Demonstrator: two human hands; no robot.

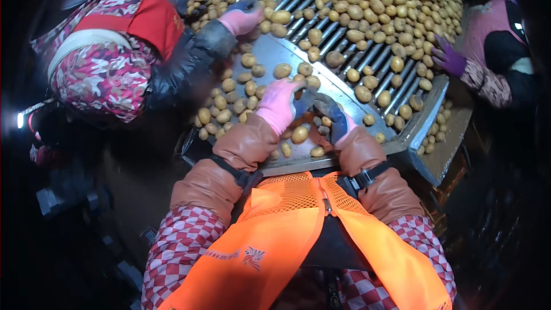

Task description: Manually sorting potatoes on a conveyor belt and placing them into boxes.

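My left hand, in a pink and dark blue glove, reaches over the near end of a metal tray. Its fingers are curled, and what they hold, if anything, is hidden. Close beside it, nearly touching, my right hand in a soiled glove of the same kind bends its fingers around a few small potatoes. Below the hands a larger yellow potato lies on the tray. Several others rest just beyond my left hand, among them a round potato.
A roller conveyor carries a big heap of potatoes beyond the tray. More potatoes are piled left. Another person's gloved hand works at left; a purple-gloved hand reaches in from the right. A metal side wall edges the conveyor.
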